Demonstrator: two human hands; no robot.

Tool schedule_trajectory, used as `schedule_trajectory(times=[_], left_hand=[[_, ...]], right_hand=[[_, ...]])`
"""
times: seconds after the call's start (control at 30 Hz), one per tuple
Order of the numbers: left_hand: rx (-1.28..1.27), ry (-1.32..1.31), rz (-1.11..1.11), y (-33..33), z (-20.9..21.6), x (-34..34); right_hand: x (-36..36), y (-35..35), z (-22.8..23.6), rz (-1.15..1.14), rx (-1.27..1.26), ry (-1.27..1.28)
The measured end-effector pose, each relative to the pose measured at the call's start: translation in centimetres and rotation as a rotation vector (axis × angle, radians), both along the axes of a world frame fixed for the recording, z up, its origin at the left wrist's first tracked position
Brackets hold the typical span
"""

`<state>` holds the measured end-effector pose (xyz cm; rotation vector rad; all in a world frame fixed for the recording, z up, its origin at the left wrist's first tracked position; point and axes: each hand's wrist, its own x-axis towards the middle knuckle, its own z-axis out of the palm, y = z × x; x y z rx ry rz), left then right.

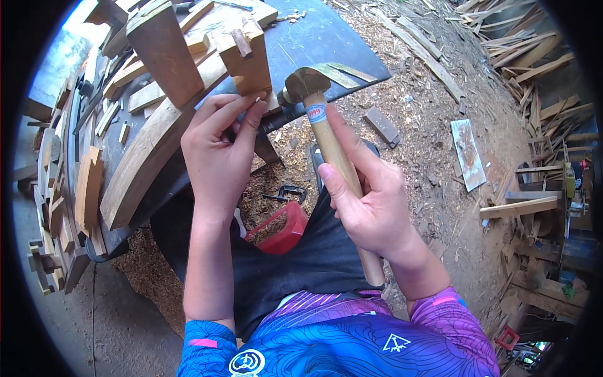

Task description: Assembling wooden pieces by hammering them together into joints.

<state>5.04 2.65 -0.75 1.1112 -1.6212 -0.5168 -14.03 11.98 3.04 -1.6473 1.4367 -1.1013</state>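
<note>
Blue-purple patterned shirt (339, 333), pink sleeve bars (202, 343), white emblems (247, 362); dark trousers (270, 276).

- The pale sliver (258, 99) between the left hand's (220, 147) finger and thumb is too small to identify.
- Some of the right hand's (377, 204) fingertips are hidden behind the hammer (336, 154).
- Dark trousers (270, 279) partly cover a red object (286, 231), leaving its kind unclear.
- Scrap wood (543, 50) runs into the dark rim, cut off.

This is a wood workshop. Left of the hammer (331, 149), many blocks of wood (164, 56) crowd a dark surface (301, 44). Wood chips (402, 88) cover the ground below the hammer, and far right of it sticks (540, 50) make a messy heap.
</note>
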Motion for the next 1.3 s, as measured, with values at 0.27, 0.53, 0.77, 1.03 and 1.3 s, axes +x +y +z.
schedule_trajectory(times=[0.27,0.53,0.77,1.03,1.3], left_hand=[[-0.04,-0.006,0.051,0.1,0.0,-0.2],[0.098,0.159,0.002,0.4,0.1,-0.4],[0.14,0.163,-0.022,0.3,0.4,-0.7],[0.151,0.121,-0.019,0.3,0.4,-0.5],[0.149,0.145,-0.003,0.2,0.4,-0.8]], right_hand=[[0.0,-0.4,-1.1,-0.002,-0.186,0.008],[-0.3,-0.3,-1.1,0.026,-0.146,-0.007],[-0.6,-0.4,-1.4,0.032,-0.161,-0.024],[-0.5,-0.2,-0.6,0.037,-0.112,-0.014],[-0.2,-0.3,0.8,0.088,-0.229,0.069]])
